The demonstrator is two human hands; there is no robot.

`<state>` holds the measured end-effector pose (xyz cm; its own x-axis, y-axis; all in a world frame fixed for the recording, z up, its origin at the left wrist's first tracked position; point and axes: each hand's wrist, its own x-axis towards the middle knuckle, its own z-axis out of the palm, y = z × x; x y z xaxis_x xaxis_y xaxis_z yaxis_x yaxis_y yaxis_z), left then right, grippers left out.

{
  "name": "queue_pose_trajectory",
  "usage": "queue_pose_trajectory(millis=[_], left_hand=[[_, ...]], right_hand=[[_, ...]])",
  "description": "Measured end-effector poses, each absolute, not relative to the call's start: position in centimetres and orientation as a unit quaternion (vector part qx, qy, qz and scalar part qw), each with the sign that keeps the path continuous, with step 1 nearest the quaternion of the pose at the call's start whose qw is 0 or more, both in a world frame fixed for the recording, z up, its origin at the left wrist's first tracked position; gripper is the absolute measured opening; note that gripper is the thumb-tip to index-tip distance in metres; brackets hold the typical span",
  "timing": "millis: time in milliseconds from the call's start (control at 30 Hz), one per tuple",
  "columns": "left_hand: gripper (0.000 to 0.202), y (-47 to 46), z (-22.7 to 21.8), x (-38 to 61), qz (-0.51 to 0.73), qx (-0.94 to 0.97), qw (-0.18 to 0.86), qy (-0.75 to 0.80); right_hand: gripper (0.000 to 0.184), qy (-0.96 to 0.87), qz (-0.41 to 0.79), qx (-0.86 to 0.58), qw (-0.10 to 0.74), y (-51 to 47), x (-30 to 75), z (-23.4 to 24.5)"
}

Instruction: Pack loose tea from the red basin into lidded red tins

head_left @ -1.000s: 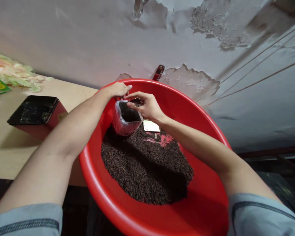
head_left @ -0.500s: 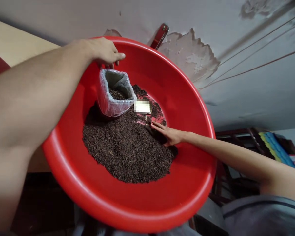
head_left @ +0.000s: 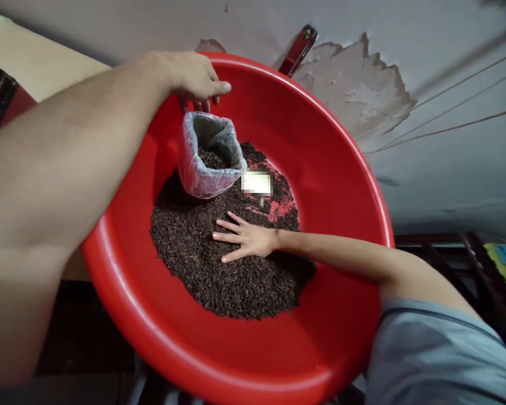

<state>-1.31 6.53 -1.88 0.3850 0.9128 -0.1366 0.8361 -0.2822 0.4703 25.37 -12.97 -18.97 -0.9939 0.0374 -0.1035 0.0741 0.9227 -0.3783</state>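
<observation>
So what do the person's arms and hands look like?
The left hand and right hand wear no gloves, and I see no watch or bracelet on either wrist. The right arm comes out of a loose, grey-blue sleeve with a dark line near its edge. No sleeve shows on the left arm.

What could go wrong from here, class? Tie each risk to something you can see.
The plastic-lined container stands among loose dark pieces, so it might tip if the left hand, near its far rim, knocks it.
The right hand is spread wide at the pile; a quick sweep could fling pieces up the side of the red basin.
The white rectangle lies low among the pieces and could get buried if they are pushed its way.
</observation>
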Motion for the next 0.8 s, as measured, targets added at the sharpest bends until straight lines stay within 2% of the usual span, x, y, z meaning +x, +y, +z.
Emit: queue_pose_trajectory(millis=[167, 400, 667, 800], left_hand=[[0.053, 5.7, -1.2, -1.4, 0.108, 0.773, 0.285, 0.556], [0.043, 5.6, -1.1, -2.2, 0.116, 0.778, 0.279, 0.550], [0.040, 5.7, -1.4, -2.0, 0.096, 0.792, 0.267, 0.541], [0.040, 5.7, -1.7, -2.1, 0.100, 0.794, 0.272, 0.535]], right_hand=[[0.076, 0.984, -0.155, 0.034, 0.076, -13.5, 23.6, -16.6], [0.047, 0.989, -0.104, 0.071, 0.083, -14.5, 23.6, -18.1], [0.038, 0.996, -0.037, 0.065, 0.046, -14.5, 23.3, -18.3], [0.039, 0.995, -0.042, 0.079, 0.035, -14.2, 22.4, -17.6]])
